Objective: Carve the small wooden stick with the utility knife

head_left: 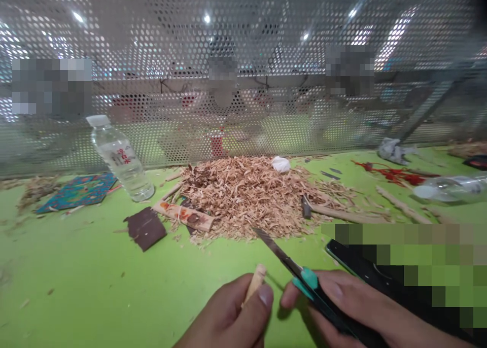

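Observation:
Between the thumb and fingers of my left hand [238, 312] is a small pale wooden stick [258, 275], its tip poking up past the thumb. The rest of the stick is hidden by the hand. My right hand [342, 300] is wrapped round a utility knife [310, 282] with a black and teal handle. Its long blade extends up and left, apart from the stick. Beyond both hands lies a big heap of wood shavings [247, 201] on the green table [114, 297].
A water bottle [122, 158] stands leftward, near brown sandpaper [146, 229] and a stained wooden piece [186, 216]. A black flat object [380, 272] lies right of my right hand. Another bottle [449, 188] lies sideways by red cords [395, 174]. A perforated metal screen [243, 109] closes the back.

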The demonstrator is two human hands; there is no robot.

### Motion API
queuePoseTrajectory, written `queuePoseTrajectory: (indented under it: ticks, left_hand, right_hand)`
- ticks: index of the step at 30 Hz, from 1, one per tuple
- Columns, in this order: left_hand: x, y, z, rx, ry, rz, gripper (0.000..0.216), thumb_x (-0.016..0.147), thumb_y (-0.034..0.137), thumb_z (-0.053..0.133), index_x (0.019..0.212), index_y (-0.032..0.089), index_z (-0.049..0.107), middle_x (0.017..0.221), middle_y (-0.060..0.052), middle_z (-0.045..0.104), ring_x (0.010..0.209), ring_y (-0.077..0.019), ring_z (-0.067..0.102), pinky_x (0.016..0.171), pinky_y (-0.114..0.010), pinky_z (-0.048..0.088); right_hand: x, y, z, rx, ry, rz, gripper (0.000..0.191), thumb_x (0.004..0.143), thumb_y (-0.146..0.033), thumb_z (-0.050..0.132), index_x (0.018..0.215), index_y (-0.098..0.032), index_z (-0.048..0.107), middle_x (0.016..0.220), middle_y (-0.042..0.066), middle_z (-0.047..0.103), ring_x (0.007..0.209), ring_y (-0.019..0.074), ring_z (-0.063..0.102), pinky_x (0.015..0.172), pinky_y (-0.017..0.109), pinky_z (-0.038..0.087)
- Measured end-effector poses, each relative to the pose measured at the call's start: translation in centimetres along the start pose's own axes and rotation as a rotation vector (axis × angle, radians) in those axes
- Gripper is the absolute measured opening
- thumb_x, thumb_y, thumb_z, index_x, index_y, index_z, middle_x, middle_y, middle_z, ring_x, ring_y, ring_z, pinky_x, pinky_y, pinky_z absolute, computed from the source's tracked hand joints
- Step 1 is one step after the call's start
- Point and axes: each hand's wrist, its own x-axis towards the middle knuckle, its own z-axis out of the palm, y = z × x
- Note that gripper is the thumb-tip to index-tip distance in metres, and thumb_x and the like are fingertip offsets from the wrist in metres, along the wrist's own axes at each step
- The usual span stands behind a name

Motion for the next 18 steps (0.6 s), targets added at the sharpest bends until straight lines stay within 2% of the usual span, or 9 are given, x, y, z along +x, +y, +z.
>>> queuePoseTrajectory:
  ticks: [2, 4, 6, 8, 11, 15, 18]
  left_hand:
    - [0.0, -0.2, -0.1, -0.012, 0.006, -0.006, 0.063, 0.095, 0.082, 0.058, 0.107, 0.020, 0.064, 0.074, 0.005, 0.042, 0.068, -0.0138, 0.036, 0.065, -0.028, 0.033]
    - [0.1, -0.1, -0.3, -0.034, -0.014, 0.000, 0.063, 0.090, 0.080, 0.068, 0.105, 0.019, 0.066, 0.078, 0.005, 0.041, 0.072, -0.0143, 0.038, 0.072, -0.028, 0.037]
    - [0.4, 0.0, -0.3, -0.081, -0.045, 0.023, 0.060, 0.086, 0.075, 0.077, 0.106, 0.019, 0.068, 0.083, 0.003, 0.047, 0.080, -0.0160, 0.044, 0.081, -0.030, 0.042]
    - [0.7, -0.1, -0.3, -0.139, -0.071, 0.061, 0.056, 0.085, 0.069, 0.082, 0.107, 0.019, 0.069, 0.090, 0.000, 0.053, 0.089, -0.0180, 0.048, 0.088, -0.031, 0.043]
    - [1.1, -0.8, -0.3, -0.170, -0.117, 0.121, 0.052, 0.090, 0.069, 0.076, 0.103, 0.019, 0.071, 0.093, -0.002, 0.057, 0.091, -0.0187, 0.049, 0.088, -0.031, 0.042]
    - [1.3, -1.9, -0.5, -0.104, -0.091, 0.115, 0.050, 0.091, 0.068, 0.075, 0.096, 0.019, 0.070, 0.089, -0.001, 0.054, 0.087, -0.0177, 0.047, 0.087, -0.032, 0.041]
    - [1.1, -1.6, -0.5, -0.105, -0.090, 0.105, 0.054, 0.090, 0.071, 0.075, 0.096, 0.018, 0.070, 0.092, -0.002, 0.056, 0.089, -0.0180, 0.047, 0.084, -0.031, 0.039]
  right_hand:
    - [-0.2, -0.3, 0.0, -0.196, 0.123, -0.066, 0.072, 0.092, -0.082, 0.066, 0.127, -0.021, 0.080, 0.062, -0.006, 0.055, 0.044, 0.0093, 0.040, 0.039, 0.016, 0.036]
    - [-0.4, -0.9, 0.3, -0.418, 0.242, -0.188, 0.066, 0.093, -0.079, 0.067, 0.128, -0.026, 0.082, 0.075, 0.003, 0.071, 0.061, 0.0186, 0.062, 0.054, 0.024, 0.054]
    - [-0.5, -1.6, 0.7, -0.589, 0.244, -0.295, 0.057, 0.096, -0.074, 0.065, 0.126, -0.029, 0.084, 0.090, 0.008, 0.081, 0.082, 0.0272, 0.074, 0.074, 0.033, 0.062]
    - [-0.2, -1.9, 1.1, -0.673, 0.132, -0.343, 0.055, 0.100, -0.072, 0.059, 0.121, -0.029, 0.086, 0.093, 0.007, 0.084, 0.087, 0.0292, 0.076, 0.084, 0.036, 0.062]
    - [0.4, -1.8, 1.3, -0.720, 0.015, -0.353, 0.062, 0.100, -0.077, 0.053, 0.114, -0.027, 0.086, 0.092, 0.007, 0.083, 0.082, 0.0283, 0.076, 0.089, 0.037, 0.061]
    - [0.5, -1.4, 1.5, -0.746, 0.026, -0.354, 0.071, 0.097, -0.085, 0.048, 0.113, -0.027, 0.085, 0.095, 0.008, 0.082, 0.084, 0.0290, 0.075, 0.091, 0.037, 0.060]
    - [0.1, -1.6, 2.0, -0.739, 0.031, -0.336, 0.075, 0.097, -0.088, 0.043, 0.115, -0.028, 0.084, 0.098, 0.008, 0.082, 0.087, 0.0292, 0.075, 0.088, 0.036, 0.060]
